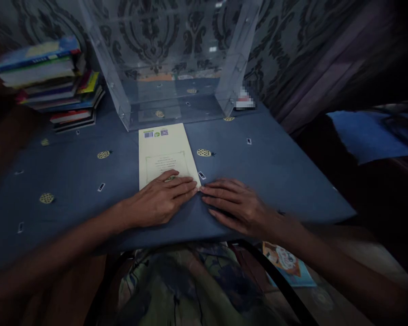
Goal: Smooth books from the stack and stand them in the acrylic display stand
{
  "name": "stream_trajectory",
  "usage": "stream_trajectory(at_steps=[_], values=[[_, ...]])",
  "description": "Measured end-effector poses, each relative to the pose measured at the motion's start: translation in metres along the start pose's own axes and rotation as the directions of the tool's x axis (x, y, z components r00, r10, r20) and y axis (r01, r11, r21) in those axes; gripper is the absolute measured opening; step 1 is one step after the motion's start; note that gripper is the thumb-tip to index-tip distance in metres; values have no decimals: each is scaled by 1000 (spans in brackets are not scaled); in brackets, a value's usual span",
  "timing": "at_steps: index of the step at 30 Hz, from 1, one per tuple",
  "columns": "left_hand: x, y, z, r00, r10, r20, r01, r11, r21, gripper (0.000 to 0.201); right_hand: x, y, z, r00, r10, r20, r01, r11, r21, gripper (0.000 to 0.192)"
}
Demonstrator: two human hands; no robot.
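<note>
A pale cream book [165, 147] lies flat on the blue patterned tablecloth, its printed back face up with a barcode and a QR code at the far end. Across its near end rests my left hand [161, 197], fingers stretched out towards the book's near right corner. My right hand [236, 203] lies on the cloth just right of that corner, its fingers extended and its fingertips touching or almost touching the book's edge. Neither hand is wrapped round anything. The book's near edge is partly hidden under my left hand.
Behind the book stands a clear plastic box-like rack [177, 104]. A stack of several books [54, 81] is at the back left. The tablecloth [258, 167] has pineapple prints. Below the table's right front edge lies a colourful book [289, 265]. Patterned wallpaper rises behind.
</note>
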State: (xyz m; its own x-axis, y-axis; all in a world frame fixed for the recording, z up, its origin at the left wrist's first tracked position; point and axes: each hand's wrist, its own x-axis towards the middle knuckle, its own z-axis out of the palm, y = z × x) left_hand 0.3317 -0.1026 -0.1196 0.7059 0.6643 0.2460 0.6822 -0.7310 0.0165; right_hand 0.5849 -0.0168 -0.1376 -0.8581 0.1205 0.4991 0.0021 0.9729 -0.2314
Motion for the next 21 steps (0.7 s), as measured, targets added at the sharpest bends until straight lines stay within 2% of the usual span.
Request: stream_trajectory(at_steps=[6,21], values=[[-18,7,-5,1000,-28,-8,28,999,45,38,-3,1,4,1000,3,-9,-3,1000,7,24],[-79,17,-19,969,-198,-148,208,976,58,34,4,2,7,998,-13,-67,16,999,43,26]])
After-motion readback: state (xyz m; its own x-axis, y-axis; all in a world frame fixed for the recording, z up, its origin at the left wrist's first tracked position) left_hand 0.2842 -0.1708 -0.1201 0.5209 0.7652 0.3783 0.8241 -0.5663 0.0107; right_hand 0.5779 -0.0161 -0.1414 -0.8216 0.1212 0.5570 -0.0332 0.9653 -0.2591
